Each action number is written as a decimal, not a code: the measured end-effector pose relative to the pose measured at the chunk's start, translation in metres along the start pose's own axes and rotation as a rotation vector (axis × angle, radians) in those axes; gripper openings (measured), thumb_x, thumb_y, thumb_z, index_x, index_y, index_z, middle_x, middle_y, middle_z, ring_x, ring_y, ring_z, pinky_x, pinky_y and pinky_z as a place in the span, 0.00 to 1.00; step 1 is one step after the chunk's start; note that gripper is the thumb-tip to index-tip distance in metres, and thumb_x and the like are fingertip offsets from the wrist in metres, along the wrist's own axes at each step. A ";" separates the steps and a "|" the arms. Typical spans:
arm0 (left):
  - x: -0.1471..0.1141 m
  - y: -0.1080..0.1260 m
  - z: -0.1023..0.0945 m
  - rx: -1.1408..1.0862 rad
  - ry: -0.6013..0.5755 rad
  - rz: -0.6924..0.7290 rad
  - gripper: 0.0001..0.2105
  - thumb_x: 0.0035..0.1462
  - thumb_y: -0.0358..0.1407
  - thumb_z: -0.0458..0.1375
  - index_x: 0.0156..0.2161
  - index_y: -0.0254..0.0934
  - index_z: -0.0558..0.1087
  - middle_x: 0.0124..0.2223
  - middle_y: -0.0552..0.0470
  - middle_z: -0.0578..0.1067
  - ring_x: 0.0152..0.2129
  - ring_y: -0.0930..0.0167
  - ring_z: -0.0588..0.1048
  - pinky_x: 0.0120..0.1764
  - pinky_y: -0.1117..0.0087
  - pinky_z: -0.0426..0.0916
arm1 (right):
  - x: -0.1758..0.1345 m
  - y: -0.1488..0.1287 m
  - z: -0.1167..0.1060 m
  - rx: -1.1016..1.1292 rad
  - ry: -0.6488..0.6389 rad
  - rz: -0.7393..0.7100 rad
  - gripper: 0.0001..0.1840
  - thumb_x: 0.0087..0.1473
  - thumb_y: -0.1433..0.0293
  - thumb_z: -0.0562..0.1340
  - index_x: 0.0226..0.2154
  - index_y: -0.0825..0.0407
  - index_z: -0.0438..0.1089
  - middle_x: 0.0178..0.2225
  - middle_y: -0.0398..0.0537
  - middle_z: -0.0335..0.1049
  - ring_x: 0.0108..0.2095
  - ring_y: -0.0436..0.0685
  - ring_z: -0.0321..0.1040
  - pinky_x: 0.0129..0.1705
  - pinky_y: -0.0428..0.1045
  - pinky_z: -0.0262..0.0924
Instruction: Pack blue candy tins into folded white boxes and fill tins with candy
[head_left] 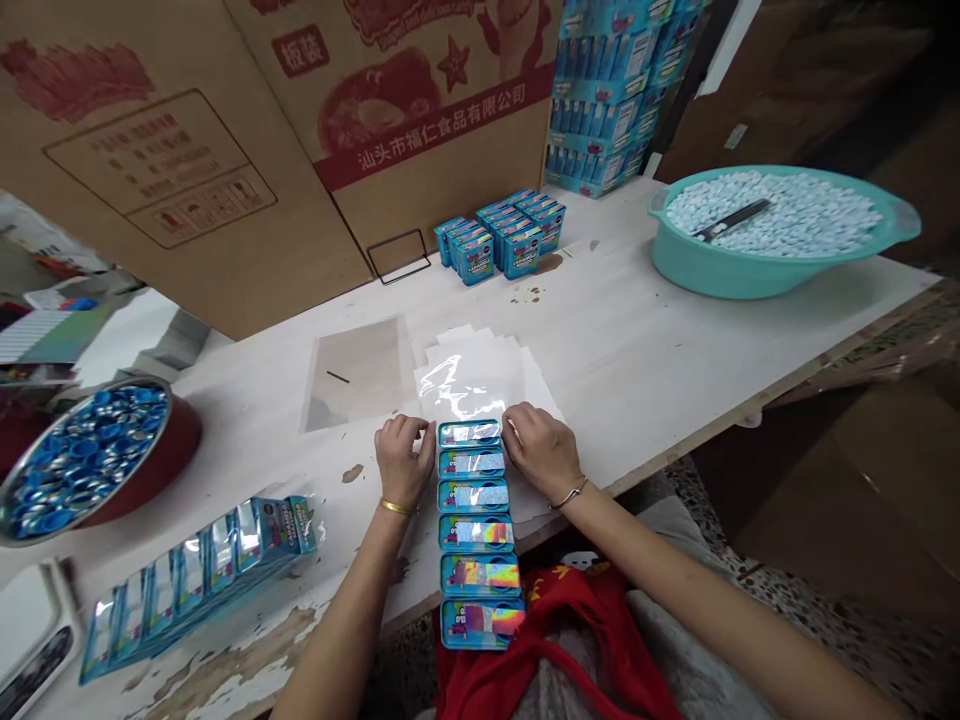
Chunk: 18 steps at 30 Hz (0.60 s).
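Observation:
A row of several small blue candy tins [475,533] with shiny labels runs from the table toward my lap, its near end past the table edge. Just beyond the far tin lies glossy clear plastic film [461,388], over a pile of white sheets [536,385]. My left hand [405,462] is closed at the left side of the far tin, thumb and fingers pinched at the film's near edge. On the opposite side my right hand [544,452] is closed the same way. The fingertips partly hide what they grip.
A wrapped row of blue tins [202,575] lies at left, near a red basin [169,440] of blue lids. Small blue packs [499,235] stand before large cartons [300,130]. A turquoise tub [727,265] of pale candies holds a dark scoop. A flat clear sheet [356,375] lies at centre-left.

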<state>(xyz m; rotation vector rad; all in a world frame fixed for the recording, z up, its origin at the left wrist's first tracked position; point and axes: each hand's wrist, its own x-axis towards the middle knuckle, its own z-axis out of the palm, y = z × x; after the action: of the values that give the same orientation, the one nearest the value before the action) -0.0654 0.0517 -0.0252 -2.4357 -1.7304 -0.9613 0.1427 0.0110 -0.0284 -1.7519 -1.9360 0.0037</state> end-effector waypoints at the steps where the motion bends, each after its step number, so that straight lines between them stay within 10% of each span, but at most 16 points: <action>1: 0.002 0.002 -0.004 0.007 0.006 0.024 0.10 0.59 0.36 0.54 0.26 0.38 0.67 0.25 0.54 0.69 0.27 0.69 0.67 0.35 0.66 0.56 | 0.002 0.000 -0.002 -0.007 0.004 -0.013 0.13 0.63 0.71 0.49 0.30 0.52 0.66 0.30 0.48 0.69 0.30 0.55 0.63 0.29 0.49 0.47; 6: 0.010 0.011 -0.020 -0.075 -0.065 0.074 0.11 0.57 0.34 0.55 0.23 0.38 0.69 0.23 0.55 0.71 0.25 0.71 0.68 0.37 0.65 0.56 | 0.001 -0.002 -0.010 0.066 0.060 -0.063 0.17 0.65 0.67 0.47 0.29 0.53 0.65 0.28 0.47 0.69 0.27 0.52 0.62 0.28 0.48 0.46; 13: 0.015 0.011 -0.020 -0.376 -0.206 -0.234 0.16 0.56 0.40 0.55 0.20 0.37 0.68 0.21 0.56 0.71 0.21 0.74 0.67 0.33 0.69 0.61 | 0.008 -0.004 -0.014 0.217 0.016 0.004 0.15 0.62 0.66 0.50 0.27 0.52 0.65 0.27 0.45 0.69 0.26 0.51 0.62 0.26 0.47 0.44; 18: 0.016 0.017 -0.035 -0.032 -0.166 0.049 0.13 0.58 0.37 0.54 0.23 0.38 0.73 0.24 0.52 0.74 0.26 0.70 0.69 0.36 0.65 0.58 | 0.007 -0.005 -0.019 0.241 0.022 0.008 0.15 0.62 0.67 0.51 0.27 0.52 0.66 0.26 0.46 0.70 0.26 0.51 0.63 0.27 0.47 0.45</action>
<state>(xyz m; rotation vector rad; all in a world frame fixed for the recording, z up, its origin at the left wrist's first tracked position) -0.0638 0.0465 0.0161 -2.6336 -1.7047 -0.8104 0.1449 0.0100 -0.0071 -1.5943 -1.8283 0.2109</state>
